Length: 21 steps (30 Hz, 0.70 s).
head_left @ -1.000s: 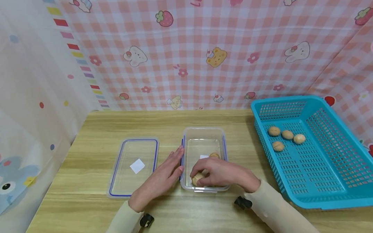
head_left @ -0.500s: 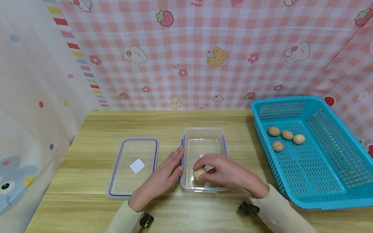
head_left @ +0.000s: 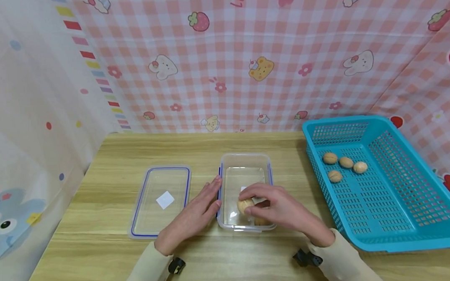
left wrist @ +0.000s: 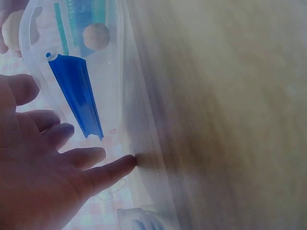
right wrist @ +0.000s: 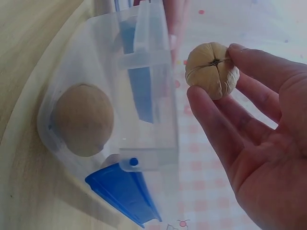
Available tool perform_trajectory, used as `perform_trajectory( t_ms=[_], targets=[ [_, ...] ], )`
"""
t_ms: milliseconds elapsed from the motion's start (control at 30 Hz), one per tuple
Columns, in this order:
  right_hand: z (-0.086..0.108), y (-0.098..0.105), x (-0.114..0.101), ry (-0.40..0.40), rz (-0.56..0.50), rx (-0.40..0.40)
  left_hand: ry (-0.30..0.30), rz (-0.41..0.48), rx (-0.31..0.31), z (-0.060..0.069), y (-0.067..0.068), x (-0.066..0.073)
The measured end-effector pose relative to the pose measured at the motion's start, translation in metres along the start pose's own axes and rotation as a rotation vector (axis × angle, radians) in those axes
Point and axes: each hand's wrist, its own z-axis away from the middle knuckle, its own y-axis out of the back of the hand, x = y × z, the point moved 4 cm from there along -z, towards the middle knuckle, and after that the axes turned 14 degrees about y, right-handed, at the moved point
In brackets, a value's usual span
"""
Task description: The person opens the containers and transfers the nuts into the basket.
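Observation:
My right hand (head_left: 271, 203) pinches a walnut (right wrist: 212, 70) between thumb and fingertips, over a clear plastic food container (head_left: 244, 158). In the right wrist view the held walnut is above the rim. Another walnut (right wrist: 85, 120) shows through the container wall, in the front right corner; the right hand hides part of the inside. My left hand (head_left: 192, 213) lies with extended fingers along the container's left side, fingertips at its wall. A blue clip (left wrist: 76, 93) hangs on that side in the left wrist view.
Left of the container lies its clear lid (head_left: 158, 223) with a blue seal, bearing a white square label (head_left: 165, 199). At the right stands a turquoise perforated basket (head_left: 383, 217) with several walnuts (head_left: 346, 162). A patterned curtain (head_left: 222, 73) hangs behind the wooden table (head_left: 97, 230).
The right hand has lifted the walnut from low in the container and shifted slightly right and away. The front right walnut has come into sight. My left hand has stayed in place.

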Motion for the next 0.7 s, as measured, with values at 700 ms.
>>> perform_trajectory(
  t_ms=[700],
  targets=[
    [0.018,0.027,-0.027,0.000,0.055,0.153,-0.009,0.004,0.005,-0.001,0.000,0.001]
  ],
)
